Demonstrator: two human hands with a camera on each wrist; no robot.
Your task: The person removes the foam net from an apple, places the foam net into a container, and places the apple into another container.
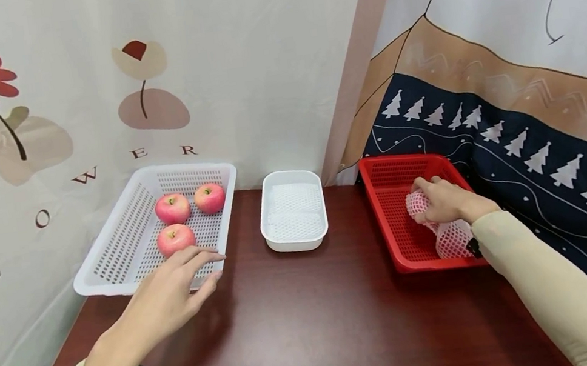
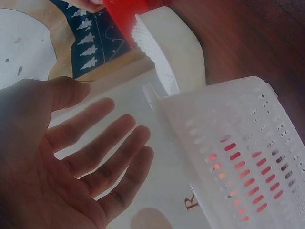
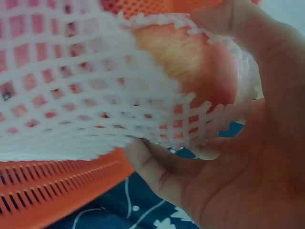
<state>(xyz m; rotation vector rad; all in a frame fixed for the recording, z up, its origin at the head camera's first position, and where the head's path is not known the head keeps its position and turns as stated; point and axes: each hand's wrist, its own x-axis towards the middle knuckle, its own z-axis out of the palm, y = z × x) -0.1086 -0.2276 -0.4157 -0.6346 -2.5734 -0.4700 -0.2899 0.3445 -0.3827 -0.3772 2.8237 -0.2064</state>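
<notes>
My right hand (image 1: 449,200) is inside the red basket (image 1: 399,258). It grips an apple (image 3: 190,62) wrapped in a foam net (image 3: 95,90), with thumb and fingers curled round it. Another netted apple (image 1: 451,241) lies nearer the basket's front, under the wrist. At the left, my left hand (image 1: 161,297) hovers by the front right corner of the white basket (image 1: 119,287), its fingers spread and holding nothing. Three bare apples (image 1: 172,209) sit in that basket; the left wrist view shows them only as red through the slots.
Between the two baskets stands a small white tray (image 1: 297,245) with a textured bottom. All three containers rest on a dark red-brown table (image 1: 311,327). Printed curtains (image 1: 267,58) hang close behind them and along both sides.
</notes>
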